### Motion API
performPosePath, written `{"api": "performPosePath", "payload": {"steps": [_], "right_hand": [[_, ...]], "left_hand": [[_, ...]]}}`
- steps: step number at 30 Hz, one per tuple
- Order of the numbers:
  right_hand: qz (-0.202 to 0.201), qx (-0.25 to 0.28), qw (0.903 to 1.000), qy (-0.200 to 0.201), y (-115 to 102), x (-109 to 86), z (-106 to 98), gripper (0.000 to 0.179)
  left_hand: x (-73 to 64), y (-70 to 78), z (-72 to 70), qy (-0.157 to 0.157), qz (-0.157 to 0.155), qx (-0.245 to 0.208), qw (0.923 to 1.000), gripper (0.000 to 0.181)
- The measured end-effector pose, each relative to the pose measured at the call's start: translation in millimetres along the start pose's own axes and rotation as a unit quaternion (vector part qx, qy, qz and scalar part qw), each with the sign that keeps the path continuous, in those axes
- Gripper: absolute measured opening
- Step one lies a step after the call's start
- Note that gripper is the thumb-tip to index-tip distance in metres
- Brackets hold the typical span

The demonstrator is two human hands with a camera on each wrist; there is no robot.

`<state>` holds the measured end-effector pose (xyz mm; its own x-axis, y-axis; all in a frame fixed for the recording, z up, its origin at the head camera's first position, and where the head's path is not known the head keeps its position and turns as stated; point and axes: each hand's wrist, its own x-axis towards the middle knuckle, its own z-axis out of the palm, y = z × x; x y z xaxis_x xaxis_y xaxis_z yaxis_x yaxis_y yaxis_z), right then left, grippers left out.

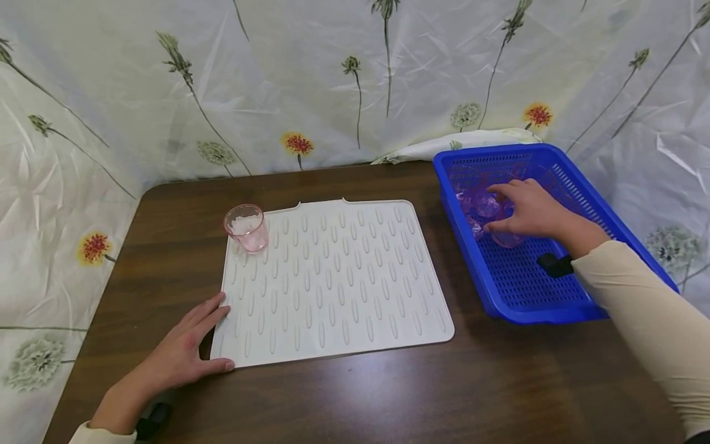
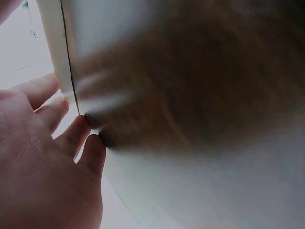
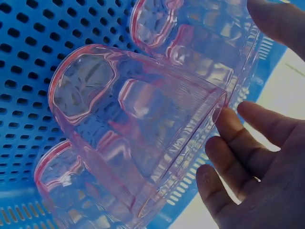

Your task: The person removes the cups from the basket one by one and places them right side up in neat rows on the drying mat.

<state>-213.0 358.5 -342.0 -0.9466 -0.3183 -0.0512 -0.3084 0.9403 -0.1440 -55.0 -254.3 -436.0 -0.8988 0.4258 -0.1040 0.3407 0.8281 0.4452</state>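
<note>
A clear pink cup [image 1: 252, 233] stands, wider end up, on the back left corner of a white ridged mat [image 1: 333, 290]. My left hand [image 1: 185, 348] rests at the mat's left edge with fingers extended and thumb by the front left corner; in the left wrist view several fingertips [image 2: 95, 143] touch an edge. My right hand [image 1: 529, 209] is inside the blue basket [image 1: 488, 296], over clear pink cups [image 3: 138, 119] lying on their sides. Its fingers are spread and slightly bent, with one fingertip at a cup's rim and the thumb apart, not closed around it.
The mat and basket are on a dark brown wooden table [image 1: 355, 394], the basket at the right. A flower-patterned sheet [image 1: 310, 80] hangs behind the table and along its sides. A folded part of the sheet lies by the basket's back rim.
</note>
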Motion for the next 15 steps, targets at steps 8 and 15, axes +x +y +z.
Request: {"api": "performPosePath", "payload": {"steps": [8, 15], "right_hand": [[0.002, 0.031, 0.9995, -0.007, -2.8, 1.3, 1.4, 0.074], [0.012, 0.053, 0.9979, -0.036, -4.1, 0.6, 2.8, 0.080]], "left_hand": [[0.4, 0.2, 0.1, -0.004, -0.005, -0.001, 1.0000, 0.096], [0.6, 0.3, 0.1, -0.007, -0.006, 0.000, 1.0000, 0.096]]}}
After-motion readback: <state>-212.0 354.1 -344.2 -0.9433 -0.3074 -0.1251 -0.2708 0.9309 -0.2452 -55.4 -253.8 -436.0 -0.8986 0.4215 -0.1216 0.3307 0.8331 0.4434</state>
